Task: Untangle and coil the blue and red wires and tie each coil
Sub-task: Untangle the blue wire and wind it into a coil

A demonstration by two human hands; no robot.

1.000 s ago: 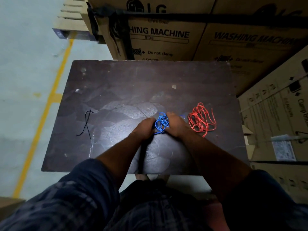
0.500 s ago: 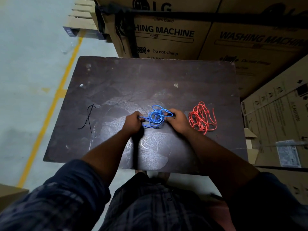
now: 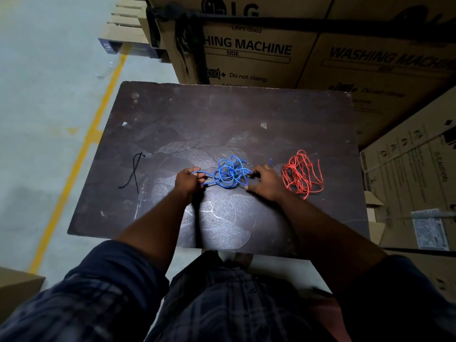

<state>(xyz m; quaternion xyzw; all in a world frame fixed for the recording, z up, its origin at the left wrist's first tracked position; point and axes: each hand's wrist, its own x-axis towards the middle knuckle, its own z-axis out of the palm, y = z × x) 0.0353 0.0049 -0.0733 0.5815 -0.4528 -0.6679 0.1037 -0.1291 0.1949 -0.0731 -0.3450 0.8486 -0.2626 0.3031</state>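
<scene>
On the dark scuffed wooden tabletop (image 3: 172, 114), the tangled blue wire (image 3: 228, 174) lies near the middle, its left strands pinched by the left hand (image 3: 188, 180) and its right side by the right hand (image 3: 265, 182). The loose red wire bundle (image 3: 302, 174) lies toward the right edge, and two thin black ties (image 3: 135, 172) lie crossed near the left edge.

Open table (image 3: 222, 114) ahead of me; red wire (image 3: 302, 172) sits close on my right, black ties (image 3: 135, 172) far left, boxes (image 3: 246, 50) wall the back
</scene>
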